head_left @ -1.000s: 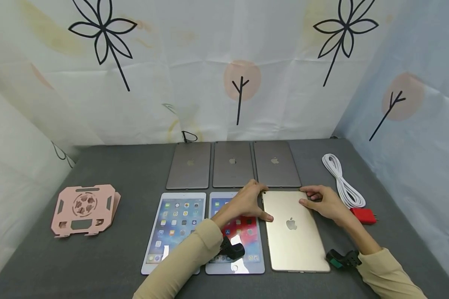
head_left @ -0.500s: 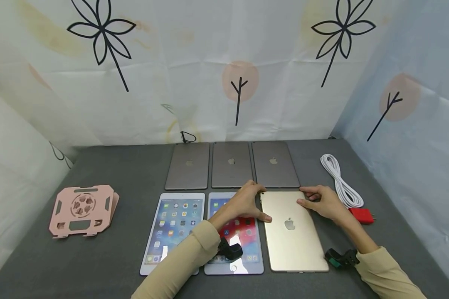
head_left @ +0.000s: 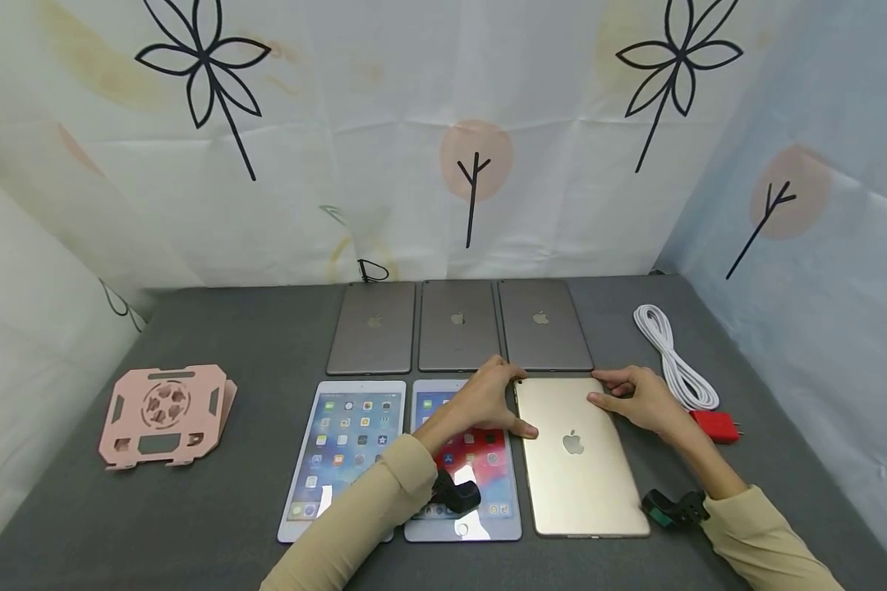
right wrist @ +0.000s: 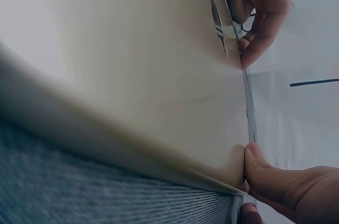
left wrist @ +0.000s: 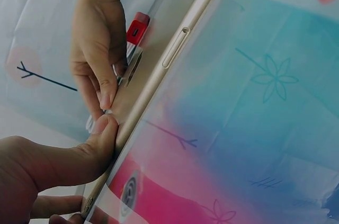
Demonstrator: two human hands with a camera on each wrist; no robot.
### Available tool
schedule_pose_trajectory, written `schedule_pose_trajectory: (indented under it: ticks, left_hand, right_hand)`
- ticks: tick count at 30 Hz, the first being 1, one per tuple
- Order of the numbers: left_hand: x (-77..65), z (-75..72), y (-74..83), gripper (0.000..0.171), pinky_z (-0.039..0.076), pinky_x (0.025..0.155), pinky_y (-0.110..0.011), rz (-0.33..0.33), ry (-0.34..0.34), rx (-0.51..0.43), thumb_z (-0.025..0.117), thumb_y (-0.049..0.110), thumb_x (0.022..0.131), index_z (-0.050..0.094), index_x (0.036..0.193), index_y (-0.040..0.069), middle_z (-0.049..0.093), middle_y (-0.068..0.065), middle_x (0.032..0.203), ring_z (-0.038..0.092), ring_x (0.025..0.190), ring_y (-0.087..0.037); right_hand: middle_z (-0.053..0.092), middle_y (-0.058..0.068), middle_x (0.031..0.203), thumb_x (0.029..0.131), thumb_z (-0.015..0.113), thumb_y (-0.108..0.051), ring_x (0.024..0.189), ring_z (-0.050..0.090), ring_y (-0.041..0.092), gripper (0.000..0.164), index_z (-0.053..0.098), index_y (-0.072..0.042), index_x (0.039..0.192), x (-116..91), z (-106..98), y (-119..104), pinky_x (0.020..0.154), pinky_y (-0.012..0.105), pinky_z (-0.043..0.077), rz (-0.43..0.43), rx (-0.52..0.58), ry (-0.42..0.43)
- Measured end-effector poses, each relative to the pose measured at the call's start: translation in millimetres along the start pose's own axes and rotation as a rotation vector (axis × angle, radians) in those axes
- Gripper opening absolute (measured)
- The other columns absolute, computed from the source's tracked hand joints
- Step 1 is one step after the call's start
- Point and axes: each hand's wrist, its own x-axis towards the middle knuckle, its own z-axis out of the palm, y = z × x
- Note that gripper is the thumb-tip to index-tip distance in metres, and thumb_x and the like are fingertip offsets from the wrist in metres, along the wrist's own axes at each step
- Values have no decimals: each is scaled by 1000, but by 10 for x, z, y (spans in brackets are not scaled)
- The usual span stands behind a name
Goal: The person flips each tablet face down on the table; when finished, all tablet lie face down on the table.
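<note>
A gold tablet (head_left: 580, 492) lies back up on the grey table, its apple logo showing. My left hand (head_left: 486, 398) holds its far left corner, thumb on the left edge and fingers at the far edge. At the far right corner, my right hand (head_left: 641, 402) grips it by thumb and fingertips. In the right wrist view, the right thumb (right wrist: 255, 161) presses the tablet's edge. Left of it lies a lit white-framed tablet (head_left: 498, 484), partly under my left forearm. Another lit tablet (head_left: 340, 443) is farther left.
Three dark grey tablets (head_left: 458, 324) lie back up in a row behind. A coiled white cable (head_left: 673, 361) and a red charger plug (head_left: 715, 426) lie at the right. On the far left sits a folded pink stand (head_left: 166, 410). Printed cloth walls (head_left: 384, 148) surround the table.
</note>
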Motion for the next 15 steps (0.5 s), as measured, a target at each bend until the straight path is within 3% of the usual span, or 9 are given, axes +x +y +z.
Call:
schedule_pose_trajectory:
  ticks: [9,15]
  left_hand:
    - [-27,-21,-11,88,52,96,-31,24,-5,-3,95,41,70,57,145,13,54,-10,137,53,112,-19]
    - [-146,-146,-65,90,51,75,-23,72,-49,-99,93,34,74,51,150,14,52,-13,135,57,78,-10]
  right_hand:
    - [68,25,104,86,82,-15,86,65,27,44,70,9,122,28,-30,-78,66,28,50,-30,-93,-7]
    - [66,27,106,86,82,-15,86,65,28,42,71,6,121,-8,20,-284,65,31,49,-74,-92,-18]
